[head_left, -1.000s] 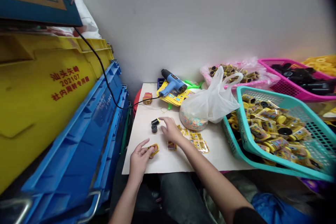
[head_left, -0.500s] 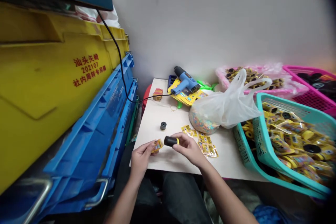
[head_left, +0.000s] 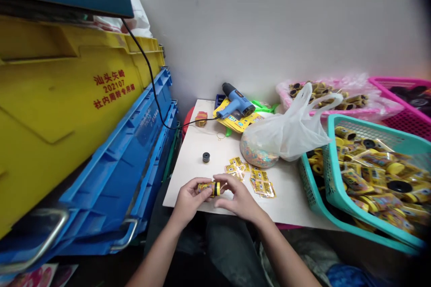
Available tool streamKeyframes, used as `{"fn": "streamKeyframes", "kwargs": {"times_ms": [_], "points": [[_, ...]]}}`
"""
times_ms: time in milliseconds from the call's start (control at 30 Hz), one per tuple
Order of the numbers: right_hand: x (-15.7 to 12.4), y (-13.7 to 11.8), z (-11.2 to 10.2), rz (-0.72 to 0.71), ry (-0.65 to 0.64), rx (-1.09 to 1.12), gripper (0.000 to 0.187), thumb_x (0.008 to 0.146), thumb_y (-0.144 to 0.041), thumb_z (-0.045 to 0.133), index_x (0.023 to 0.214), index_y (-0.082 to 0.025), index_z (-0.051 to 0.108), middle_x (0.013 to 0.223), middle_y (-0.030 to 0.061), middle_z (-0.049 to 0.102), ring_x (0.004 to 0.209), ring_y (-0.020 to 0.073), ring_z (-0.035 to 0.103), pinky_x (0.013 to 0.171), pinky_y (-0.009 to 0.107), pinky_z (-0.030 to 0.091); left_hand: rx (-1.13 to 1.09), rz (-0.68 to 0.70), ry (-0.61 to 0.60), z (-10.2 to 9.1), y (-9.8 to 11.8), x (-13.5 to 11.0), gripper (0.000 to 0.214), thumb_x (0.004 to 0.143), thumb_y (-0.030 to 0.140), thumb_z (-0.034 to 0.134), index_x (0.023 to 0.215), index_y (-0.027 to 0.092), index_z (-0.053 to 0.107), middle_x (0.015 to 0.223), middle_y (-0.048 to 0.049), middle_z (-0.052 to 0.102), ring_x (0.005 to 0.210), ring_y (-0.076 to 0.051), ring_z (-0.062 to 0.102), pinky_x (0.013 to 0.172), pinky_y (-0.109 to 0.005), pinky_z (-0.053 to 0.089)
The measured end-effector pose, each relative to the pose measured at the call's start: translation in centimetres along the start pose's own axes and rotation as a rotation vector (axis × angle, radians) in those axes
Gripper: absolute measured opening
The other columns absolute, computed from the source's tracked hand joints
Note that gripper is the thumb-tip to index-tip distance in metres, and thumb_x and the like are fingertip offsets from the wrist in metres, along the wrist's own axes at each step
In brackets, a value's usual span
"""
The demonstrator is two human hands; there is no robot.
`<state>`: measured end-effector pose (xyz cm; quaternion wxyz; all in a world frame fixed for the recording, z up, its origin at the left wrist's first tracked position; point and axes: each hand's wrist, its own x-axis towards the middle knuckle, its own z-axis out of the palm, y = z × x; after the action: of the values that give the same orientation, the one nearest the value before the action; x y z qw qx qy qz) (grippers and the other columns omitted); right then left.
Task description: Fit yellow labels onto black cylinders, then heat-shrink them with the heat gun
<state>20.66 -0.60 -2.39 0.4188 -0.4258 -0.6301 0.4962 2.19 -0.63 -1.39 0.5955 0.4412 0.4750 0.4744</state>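
My left hand (head_left: 192,197) is closed around a small black tube (head_left: 209,188) that lies sideways, with a yellow printed film sleeve over most of it and a yellow end toward the right. At that yellow end my right hand (head_left: 237,197) has its fingers and thumb apart; its fingertips are close to the tube, and I cannot tell whether they touch. A short black round piece (head_left: 206,157) stands on the table just beyond my left hand. Flat yellow printed sleeves (head_left: 262,184) lie in loose groups beyond and to the right of my hands.
A blue heat gun (head_left: 237,103) rests on yellow printed cards at the back, its cord running left. A white plastic bag (head_left: 286,134) holds colourful bits. Turquoise baskets (head_left: 332,179) of sleeved tubes stand right, pink basket (head_left: 400,112) behind. Yellow and blue crates (head_left: 111,179) line the left.
The tube has moved left into the printed sleeve, which now covers it in my left hand. My right hand's fingers have opened from their grip on the tube.
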Motion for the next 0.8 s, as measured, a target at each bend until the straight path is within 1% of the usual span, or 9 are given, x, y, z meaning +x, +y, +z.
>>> {"fn": "streamKeyframes", "kwargs": {"times_ms": [100, 200, 300, 400, 567, 633, 700, 733, 800], "points": [[-0.8, 0.8, 0.8, 0.037, -0.005, 0.122, 0.059, 0.087, -0.065, 0.045, 0.13, -0.026, 0.053, 0.126, 0.0099, 0.056, 0.111, 0.0211, 0.056, 0.093, 0.038, 0.047, -0.027, -0.019, -0.048, 1.1, 0.3, -0.4, 0.039, 0.062, 0.041, 0.083, 0.091, 0.017, 0.073, 0.094, -0.0082, 0.075, 0.082, -0.022, 0.07, 0.069, -0.033, 0.061], [-1.4, 1.5, 1.9, 0.07, -0.02, 0.205, 0.065, 0.094, -0.066, 0.021, 0.135, -0.023, 0.048, 0.111, 0.0118, 0.062, 0.1, 0.0207, 0.062, 0.084, 0.037, 0.051, -0.024, -0.003, -0.083, 2.0, 0.5, -0.8, 0.036, 0.059, 0.038, 0.084, 0.086, 0.016, 0.073, 0.092, -0.0091, 0.075, 0.085, -0.024, 0.069, 0.073, -0.034, 0.059], [-2.1, 1.6, 2.3, 0.056, -0.011, 0.221, 0.068, 0.093, -0.068, 0.018, 0.136, -0.023, 0.046, 0.109, 0.0119, 0.063, 0.099, 0.0216, 0.063, 0.08, 0.037, 0.053, -0.003, -0.01, -0.121, 2.7, 0.7, -1.1, 0.033, 0.06, 0.037, 0.084, 0.084, 0.016, 0.073, 0.091, -0.008, 0.074, 0.084, -0.023, 0.069, 0.073, -0.033, 0.058], [-3.0, 1.4, 1.2, -0.009, 0.06, 0.144, 0.06, 0.093, -0.064, 0.031, 0.139, -0.028, 0.044, 0.129, 0.0109, 0.055, 0.118, 0.0223, 0.054, 0.097, 0.04, 0.046, -0.026, -0.049, -0.158, 3.4, 0.6, -1.2, 0.034, 0.061, 0.038, 0.083, 0.085, 0.017, 0.071, 0.091, -0.0064, 0.072, 0.083, -0.021, 0.068, 0.072, -0.03, 0.057], [-4.7, -0.8, -2.1, -0.165, 0.108, -0.072, 0.064, 0.083, -0.062, 0.056, 0.138, -0.032, 0.047, 0.139, 0.0073, 0.05, 0.131, 0.0263, 0.042, 0.115, 0.048, 0.026, -0.127, -0.117, -0.246, 6.6, 0.9, -1.6, 0.05, 0.063, 0.039, 0.084, 0.104, 0.023, 0.061, 0.098, -0.0058, 0.071, 0.09, -0.022, 0.068, 0.074, -0.03, 0.056], [-5.5, -2.8, -4.2, -0.225, 0.102, -0.217, 0.06, 0.084, -0.056, 0.06, 0.138, -0.034, 0.047, 0.14, 0.0062, 0.05, 0.132, 0.0268, 0.042, 0.115, 0.049, 0.026, -0.184, -0.101, -0.382, 8.2, 1.3, -1.6, 0.058, 0.064, 0.045, 0.083, 0.112, 0.024, 0.057, 0.105, -0.0085, 0.07, 0.097, -0.024, 0.067, 0.079, -0.033, 0.055], [-6.6, -5.5, -7.0, -0.35, 0.135, -0.538, 0.057, 0.084, -0.049, 0.062, 0.137, -0.035, 0.048, 0.133, 0.0077, 0.056, 0.123, 0.0263, 0.052, 0.105, 0.046, 0.04, -0.186, -0.03, -0.528, 9.1, 1.4, -1.0, 0.065, 0.067, 0.052, 0.079, 0.12, 0.024, 0.054, 0.116, -0.0119, 0.067, 0.104, -0.027, 0.065, 0.086, -0.037, 0.053], [-7.3, -7.0, -8.8, -0.443, 0.231, -0.672, 0.052, 0.084, -0.044, 0.064, 0.134, -0.035, 0.049, 0.123, 0.0078, 0.062, 0.114, 0.0248, 0.058, 0.098, 0.043, 0.046, -0.128, 0.028, -0.546, 9.2, 1.2, -0.4, 0.065, 0.071, 0.055, 0.075, 0.123, 0.024, 0.053, 0.12, -0.0131, 0.065, 0.107, -0.028, 0.064, 0.089, -0.039, 0.052], [-8.5, -9.9, -12.7, -0.623, 0.579, -0.861, 0.053, 0.084, -0.038, 0.066, 0.133, -0.033, 0.048, 0.115, 0.0079, 0.064, 0.108, 0.0254, 0.061, 0.094, 0.046, 0.048, 0.146, 0.17, -0.437, 8.6, 0.3, 1.4, 0.052, 0.08, 0.051, 0.066, 0.122, 0.023, 0.056, 0.122, -0.0137, 0.063, 0.11, -0.028, 0.062, 0.094, -0.042, 0.049]]}}
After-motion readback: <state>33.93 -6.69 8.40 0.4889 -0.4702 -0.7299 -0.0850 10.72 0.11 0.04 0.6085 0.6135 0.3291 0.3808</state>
